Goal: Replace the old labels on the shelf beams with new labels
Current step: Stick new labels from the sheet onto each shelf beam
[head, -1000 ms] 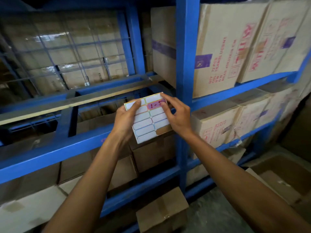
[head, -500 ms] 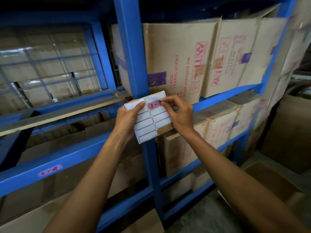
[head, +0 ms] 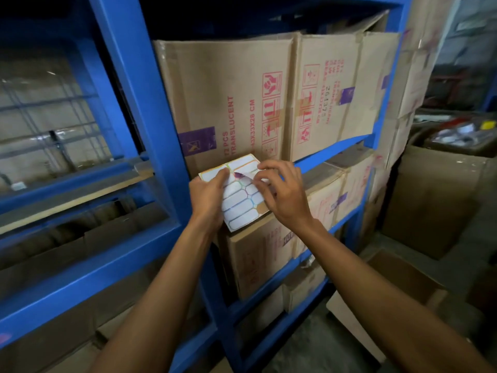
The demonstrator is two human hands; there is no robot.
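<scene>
A white sheet of blank labels (head: pixel 239 203) with coloured outlines is held up in front of the blue shelving. My left hand (head: pixel 208 200) grips its left edge, thumb pressed on the top. My right hand (head: pixel 282 195) pinches a pink label (head: pixel 242 175) near the sheet's top, and that label is curled partly off the backing. The blue shelf beam (head: pixel 330 154) runs just behind my hands, under the big cartons. A pink label (head: pixel 4 339) sits on the lower left beam at the frame's edge.
A blue upright post (head: pixel 139 103) stands left of my hands. Taped cartons (head: pixel 228 103) with red print fill the shelves. Open cardboard boxes (head: pixel 435 197) stand on the floor at right, one (head: pixel 398 275) low near my right forearm.
The view has swung right along the rack. My right hand's fingers have lifted the pink label, which now curls up off the sheet instead of lying flat.
</scene>
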